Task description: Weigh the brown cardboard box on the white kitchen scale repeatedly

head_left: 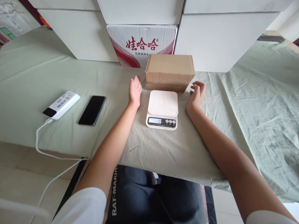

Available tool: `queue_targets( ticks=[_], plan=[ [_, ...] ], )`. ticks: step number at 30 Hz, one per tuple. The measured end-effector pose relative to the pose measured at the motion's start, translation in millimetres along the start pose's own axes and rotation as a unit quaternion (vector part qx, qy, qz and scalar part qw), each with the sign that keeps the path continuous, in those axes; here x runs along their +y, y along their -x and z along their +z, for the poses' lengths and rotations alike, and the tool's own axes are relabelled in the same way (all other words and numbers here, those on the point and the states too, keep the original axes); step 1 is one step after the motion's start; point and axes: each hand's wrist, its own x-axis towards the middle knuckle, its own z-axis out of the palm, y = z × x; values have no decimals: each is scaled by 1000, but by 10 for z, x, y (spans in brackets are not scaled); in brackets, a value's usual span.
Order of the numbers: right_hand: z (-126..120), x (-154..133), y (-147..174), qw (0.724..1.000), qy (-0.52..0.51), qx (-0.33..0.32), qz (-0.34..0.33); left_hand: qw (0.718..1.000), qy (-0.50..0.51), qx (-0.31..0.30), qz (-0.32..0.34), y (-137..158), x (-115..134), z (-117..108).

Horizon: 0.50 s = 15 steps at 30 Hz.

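Observation:
A white digital kitchen scale (163, 104) lies on the cloth in front of me, its display lit and reading 0, with nothing on its plate. Just behind it stands a closed brown cardboard box (170, 70). To the left of the scale, my left hand (135, 91) rests on its edge on the cloth, fingers stretched out and holding nothing. My right hand (196, 95) is on the right, near the box's front right corner. Its fingers are loosely bent and apart, with nothing in them. Neither hand touches the scale.
A black phone (92, 110) lies to the left, beside a white power bank (61, 105) with a white cable (38, 137) running off the table edge. White boxes (210, 40) and a printed water carton (142, 43) line the back. Green cloth (263, 102) covers the table in wrinkles.

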Motion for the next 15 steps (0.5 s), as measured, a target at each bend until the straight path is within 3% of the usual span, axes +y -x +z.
queue_targets(
  ticks=[9,15],
  plan=[
    [31,-60,55,999,-24,-29,10,1000,6,-10,-5,-6,-23,24],
    [68,-110,135,989,-21,-145,-1,999,-8,-37,-4,47,-54,119]
  ],
)
